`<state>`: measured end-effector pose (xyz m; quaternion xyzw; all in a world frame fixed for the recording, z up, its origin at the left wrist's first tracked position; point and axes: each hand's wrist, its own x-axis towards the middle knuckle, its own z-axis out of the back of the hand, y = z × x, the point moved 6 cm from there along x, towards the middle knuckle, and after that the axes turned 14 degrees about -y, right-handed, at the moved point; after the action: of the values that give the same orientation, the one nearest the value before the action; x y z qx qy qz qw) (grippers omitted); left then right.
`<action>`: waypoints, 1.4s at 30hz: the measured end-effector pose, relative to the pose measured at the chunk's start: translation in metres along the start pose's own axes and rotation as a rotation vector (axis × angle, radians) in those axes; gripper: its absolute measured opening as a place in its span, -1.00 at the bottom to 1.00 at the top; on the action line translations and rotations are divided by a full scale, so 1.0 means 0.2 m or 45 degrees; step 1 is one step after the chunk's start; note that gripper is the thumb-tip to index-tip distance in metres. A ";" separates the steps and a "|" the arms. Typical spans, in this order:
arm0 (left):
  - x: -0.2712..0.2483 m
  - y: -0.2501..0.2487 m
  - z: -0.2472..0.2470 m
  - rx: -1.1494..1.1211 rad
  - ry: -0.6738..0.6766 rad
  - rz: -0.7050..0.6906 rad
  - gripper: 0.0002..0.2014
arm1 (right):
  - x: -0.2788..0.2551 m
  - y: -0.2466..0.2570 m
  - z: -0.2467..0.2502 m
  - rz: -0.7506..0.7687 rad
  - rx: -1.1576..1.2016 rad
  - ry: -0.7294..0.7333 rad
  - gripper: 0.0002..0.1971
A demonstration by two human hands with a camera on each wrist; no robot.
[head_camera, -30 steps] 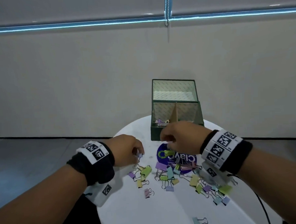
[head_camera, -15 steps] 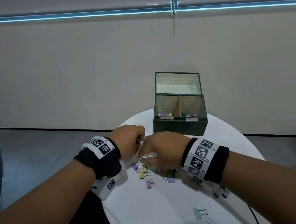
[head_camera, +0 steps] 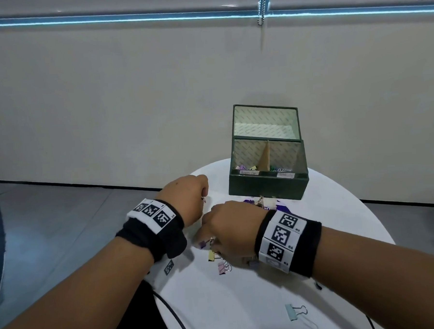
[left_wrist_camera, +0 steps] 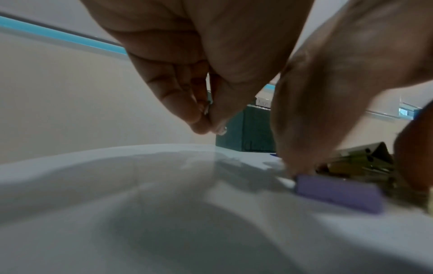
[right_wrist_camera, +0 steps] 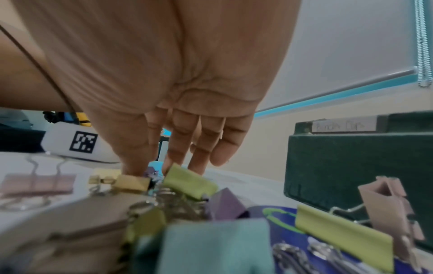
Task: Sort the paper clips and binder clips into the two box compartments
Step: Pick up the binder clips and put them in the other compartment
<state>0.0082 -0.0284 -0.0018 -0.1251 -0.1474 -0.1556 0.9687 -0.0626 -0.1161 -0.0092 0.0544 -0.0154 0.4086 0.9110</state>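
My left hand hovers over the left part of the white table, its fingers curled and pinching a small metal clip. Just to its right, my right hand reaches down into the pile of pastel binder clips. Its fingers are nearly straight, and the thumb touches a yellow clip. One fingertip rests by a purple binder clip. The dark green box stands open behind the pile. A divider splits it, with binder clips on the left and paper clips on the right.
A pink binder clip and a yellow one lie just in front of my right hand. A lone pale blue binder clip sits near the table's front edge. A black cable hangs off the left edge. The wall rises behind the box.
My right hand has come back from in front of the box and moved left onto the pile, next to the left hand. The left hand has kept its pinch and barely shifted.
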 end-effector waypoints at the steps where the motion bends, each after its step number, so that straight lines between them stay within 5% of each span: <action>1: 0.00 0.01 0.00 -0.007 -0.005 0.006 -0.92 | 0.00 0.00 -0.01 -0.004 -0.008 0.003 -0.76; 6: 0.00 0.01 0.00 -0.024 0.006 0.005 -0.92 | -0.02 -0.02 -0.02 -0.111 0.109 0.041 -0.88; 11: 0.00 0.01 -0.01 -0.039 0.005 0.019 -0.92 | -0.02 -0.07 -0.05 -0.161 0.059 0.087 -0.60; 15: 0.01 0.01 -0.01 -0.049 0.013 0.027 -0.89 | -0.04 -0.10 0.08 -0.230 0.182 -0.124 -0.91; 18: 0.01 -0.01 0.00 -0.035 0.011 0.015 -0.90 | -0.08 -0.27 0.27 -0.471 0.541 -0.405 -0.95; 24: -0.02 -0.06 0.00 -0.025 0.026 -0.019 -0.87 | -0.15 -0.71 0.47 -0.954 0.722 -0.950 -0.91; 35: 0.19 -0.32 0.16 -0.432 -0.105 -0.157 -0.82 | -0.46 -0.84 0.40 -0.880 0.277 -0.903 -0.90; 38: 0.32 -0.38 0.17 -0.410 -0.112 -0.131 -0.86 | -0.59 -0.81 0.33 -0.858 0.366 -0.675 -0.94; 42: 0.39 -0.43 0.14 -0.212 0.031 -0.165 -0.59 | -0.72 -0.82 0.20 -0.863 0.308 -0.258 -0.92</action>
<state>0.0439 -0.1195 0.0667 -0.1936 -0.1300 -0.2312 0.9445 -0.0354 -0.3364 0.0067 0.2039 -0.0382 0.0754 0.9753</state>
